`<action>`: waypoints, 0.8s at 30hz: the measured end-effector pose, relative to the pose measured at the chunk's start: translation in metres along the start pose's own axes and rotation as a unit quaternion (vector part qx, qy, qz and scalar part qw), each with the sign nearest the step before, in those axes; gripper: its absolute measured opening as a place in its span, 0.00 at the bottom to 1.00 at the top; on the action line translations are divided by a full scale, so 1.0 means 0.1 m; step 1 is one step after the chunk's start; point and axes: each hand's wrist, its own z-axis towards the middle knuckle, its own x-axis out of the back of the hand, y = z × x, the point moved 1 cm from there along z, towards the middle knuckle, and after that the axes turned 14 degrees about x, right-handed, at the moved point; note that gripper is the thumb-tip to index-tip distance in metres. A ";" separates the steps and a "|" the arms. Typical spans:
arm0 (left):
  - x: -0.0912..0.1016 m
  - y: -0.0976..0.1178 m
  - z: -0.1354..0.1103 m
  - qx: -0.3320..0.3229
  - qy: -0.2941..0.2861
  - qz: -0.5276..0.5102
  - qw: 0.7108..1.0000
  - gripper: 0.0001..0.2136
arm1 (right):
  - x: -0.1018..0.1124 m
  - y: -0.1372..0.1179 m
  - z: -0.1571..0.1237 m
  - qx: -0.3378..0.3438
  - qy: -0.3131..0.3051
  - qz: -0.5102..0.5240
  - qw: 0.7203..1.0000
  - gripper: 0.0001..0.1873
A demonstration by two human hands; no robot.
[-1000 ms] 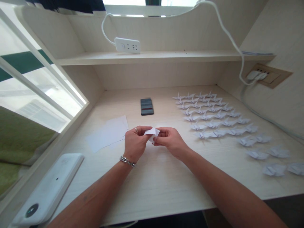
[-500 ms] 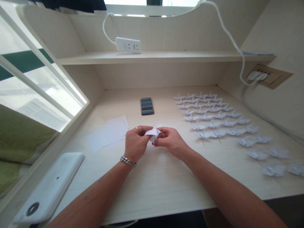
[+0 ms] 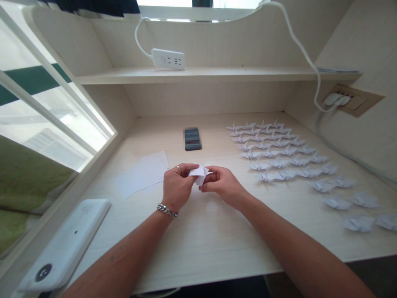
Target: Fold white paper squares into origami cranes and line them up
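Observation:
My left hand (image 3: 177, 187) and my right hand (image 3: 222, 185) meet above the middle of the light wooden desk (image 3: 198, 231). Between their fingertips they pinch a small folded piece of white paper (image 3: 199, 173). Both hands are closed on it. A ring is on my left hand and a chain bracelet (image 3: 166, 210) on that wrist. Flat white sheets of paper (image 3: 142, 173) lie just left of my left hand. Several rows of folded white paper cranes (image 3: 279, 151) cover the desk to the right.
A dark phone (image 3: 192, 138) lies behind the hands. A white device (image 3: 65, 244) rests at the desk's left front edge. A power strip (image 3: 168, 58) sits on the shelf above, its cable running to a wall socket (image 3: 339, 99) at right. A window frame borders the left.
The hands stay in place; the fingers shift a little on the folded paper, whose right tip now sticks out slightly more.

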 end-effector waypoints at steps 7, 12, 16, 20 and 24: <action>0.01 0.01 0.00 -0.002 0.001 -0.009 1.000 0.10 | -0.03 -0.01 0.00 -0.005 0.011 -0.056 0.998 0.15; 0.01 0.00 0.02 0.001 0.005 -0.022 1.000 0.10 | -0.03 -0.02 -0.01 0.002 0.002 -0.042 0.999 0.18; 0.01 0.00 0.03 0.000 0.010 -0.036 0.999 0.10 | -0.03 -0.03 -0.01 -0.007 0.018 -0.029 0.999 0.16; 0.00 0.02 0.01 -0.001 0.005 -0.038 0.999 0.10 | -0.02 0.03 0.01 0.015 0.017 -0.058 0.998 0.12; 0.00 0.02 0.01 0.002 0.005 -0.046 0.999 0.09 | -0.01 0.05 0.02 0.029 0.001 -0.043 0.999 0.16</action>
